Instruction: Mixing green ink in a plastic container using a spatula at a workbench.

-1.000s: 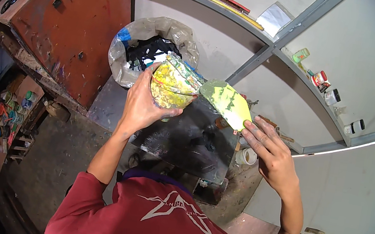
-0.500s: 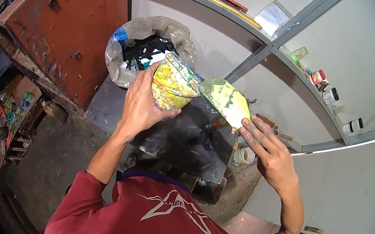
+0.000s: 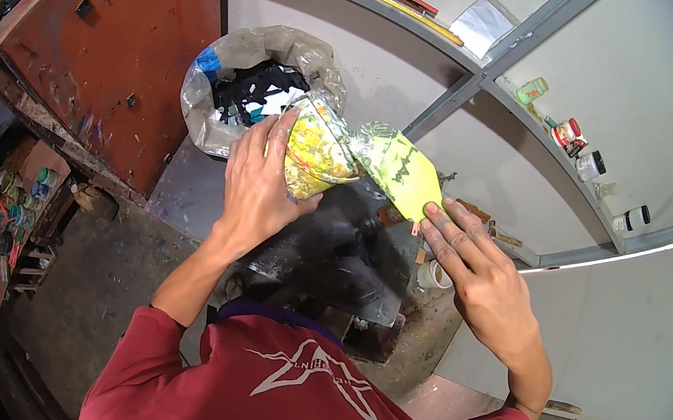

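Note:
My left hand point(image 3: 263, 175) is wrapped round a small paint-splattered bucket point(image 3: 311, 147), tilted, with yellow and white blotches and a thin wire handle. In my right hand point(image 3: 479, 271) is a flat neon-yellow piece point(image 3: 406, 173), pinched at its near end by the fingertips; the thumb is hidden beneath. Its far end is clearer and streaked dark, close to the bucket's rim. I cannot tell whether the two touch. What the bucket contains is hidden by its tilt.
Behind the bucket stands a bin lined with a clear bag point(image 3: 197, 109), holding dark scraps. A dark paint-stained table point(image 3: 329, 254) lies below my hands. Small jars point(image 3: 589, 165) line the right ledge. A red-brown cabinet point(image 3: 118, 46) rises at left, with paint pots point(image 3: 16, 216) below.
The bucket has turned and tilted slightly in my left hand. The yellow piece has shifted a little left, still held in my right hand. The whole view has shifted slightly.

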Tool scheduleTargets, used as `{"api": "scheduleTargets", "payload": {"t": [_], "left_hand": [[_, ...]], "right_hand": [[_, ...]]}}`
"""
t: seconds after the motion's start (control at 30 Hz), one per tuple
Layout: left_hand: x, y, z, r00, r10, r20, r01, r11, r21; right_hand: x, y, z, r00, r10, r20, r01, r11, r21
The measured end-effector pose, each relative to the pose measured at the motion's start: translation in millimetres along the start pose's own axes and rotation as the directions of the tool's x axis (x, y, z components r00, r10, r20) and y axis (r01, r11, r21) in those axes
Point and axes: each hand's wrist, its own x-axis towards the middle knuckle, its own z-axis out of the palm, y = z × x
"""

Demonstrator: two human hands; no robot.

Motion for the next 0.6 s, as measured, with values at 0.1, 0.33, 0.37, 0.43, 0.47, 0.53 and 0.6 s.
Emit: {"api": "scheduleTargets", "payload": {"t": [0.1,0.33,0.37,0.43,0.47,0.53,0.6], "left_hand": [[0,4,3,0.998,0.066,-0.023,-0.064,0.996,0.069],[2,-1,12,0.982,0.149,0.117,-0.163,0.979,0.123],[3,-1,14,0.975,0.174,0.140,-0.192,0.973,0.128],[5,-2,18,0.965,0.204,0.167,-0.226,0.966,0.124],[7,-3,19,0.961,0.218,0.171,-0.242,0.961,0.132],[9,-5,21,0.956,0.235,0.175,-0.259,0.956,0.135],[12,-9,23,0.956,0.242,0.166,-0.265,0.955,0.136]], "right_hand": [[2,-6,-12,0.998,0.016,0.058,-0.016,1.000,-0.008],[14,-22,-42,0.977,-0.045,0.209,0.094,0.969,-0.229],[16,-23,-45,0.977,-0.033,0.212,0.083,0.970,-0.230],[19,-26,-50,0.972,-0.041,0.230,0.107,0.953,-0.284],[22,-27,-51,0.972,-0.037,0.231,0.103,0.953,-0.283],[27,-29,-53,0.973,-0.036,0.227,0.101,0.955,-0.280],[30,-27,-50,0.977,-0.038,0.211,0.091,0.964,-0.250]]}}
